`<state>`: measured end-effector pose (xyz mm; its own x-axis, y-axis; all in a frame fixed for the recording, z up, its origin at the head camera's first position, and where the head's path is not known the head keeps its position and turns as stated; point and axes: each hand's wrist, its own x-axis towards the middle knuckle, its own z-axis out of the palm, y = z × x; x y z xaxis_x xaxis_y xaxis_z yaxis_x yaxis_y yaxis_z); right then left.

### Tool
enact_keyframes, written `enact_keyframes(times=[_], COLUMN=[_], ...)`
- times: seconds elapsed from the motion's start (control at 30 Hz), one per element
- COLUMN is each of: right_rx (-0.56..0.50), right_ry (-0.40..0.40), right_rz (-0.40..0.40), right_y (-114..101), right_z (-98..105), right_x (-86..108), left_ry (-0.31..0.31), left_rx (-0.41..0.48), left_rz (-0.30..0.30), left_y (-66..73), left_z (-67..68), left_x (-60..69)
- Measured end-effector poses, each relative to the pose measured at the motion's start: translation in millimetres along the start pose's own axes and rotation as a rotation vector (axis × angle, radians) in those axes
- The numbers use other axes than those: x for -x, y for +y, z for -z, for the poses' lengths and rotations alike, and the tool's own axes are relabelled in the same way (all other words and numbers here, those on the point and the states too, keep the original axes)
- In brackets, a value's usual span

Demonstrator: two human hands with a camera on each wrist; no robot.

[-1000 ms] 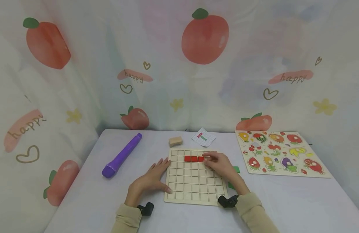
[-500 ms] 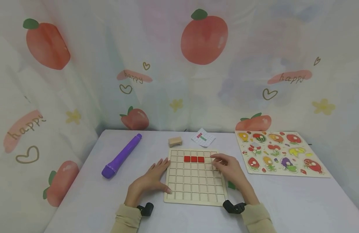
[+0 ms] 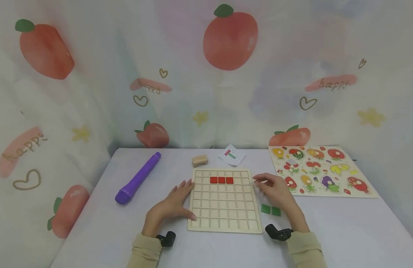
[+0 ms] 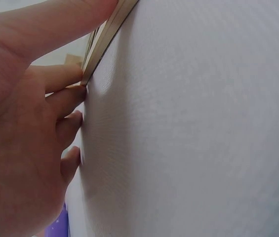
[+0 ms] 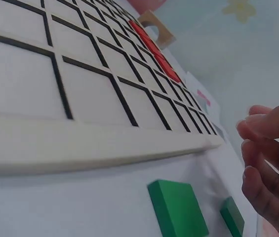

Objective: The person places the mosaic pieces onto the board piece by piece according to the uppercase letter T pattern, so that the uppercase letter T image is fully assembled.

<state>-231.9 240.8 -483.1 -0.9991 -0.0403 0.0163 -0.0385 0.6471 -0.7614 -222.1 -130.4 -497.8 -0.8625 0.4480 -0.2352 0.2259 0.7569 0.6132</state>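
A wooden grid board (image 3: 224, 201) lies on the table, with three red squares (image 3: 221, 180) side by side in its second row from the back. My left hand (image 3: 171, 204) rests at the board's left edge, thumb on its front left corner and fingers spread along the side. Off the right edge, my right hand (image 3: 277, 191) hovers with bent fingers and nothing held. Two green squares (image 3: 265, 209) lie below it on the table; in the right wrist view a green square (image 5: 179, 210) is beside the board, and the hand (image 5: 272, 163) has thumb and forefinger close together.
Behind the board are a small wooden arch block (image 3: 199, 160) and a paper card (image 3: 231, 155) with a red and green grid pattern. A purple toy microphone (image 3: 137, 178) lies at left. At the right back is a fruit puzzle board (image 3: 322, 171).
My right hand has moved right, from the third red square to beyond the board's edge, uncovering the green squares. The left hand has stayed at the board. The head view has shifted slightly.
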Motion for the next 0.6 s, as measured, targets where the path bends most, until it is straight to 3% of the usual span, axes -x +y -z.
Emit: enact_keyframes(times=[0.37,0.6], right_rx=[0.059,0.061], right_ry=[-0.032,-0.079], right_rz=[-0.069,-0.066], right_y=[25.1,38.8], right_z=[32.3,41.4], right_x=[4.9,9.2], left_ry=[0.002,0.005], left_rx=[0.029,0.035], left_rz=[-0.005,-0.001], left_y=[1.4,3.2], left_z=[2.4,1.6], left_x=[2.8,3.5])
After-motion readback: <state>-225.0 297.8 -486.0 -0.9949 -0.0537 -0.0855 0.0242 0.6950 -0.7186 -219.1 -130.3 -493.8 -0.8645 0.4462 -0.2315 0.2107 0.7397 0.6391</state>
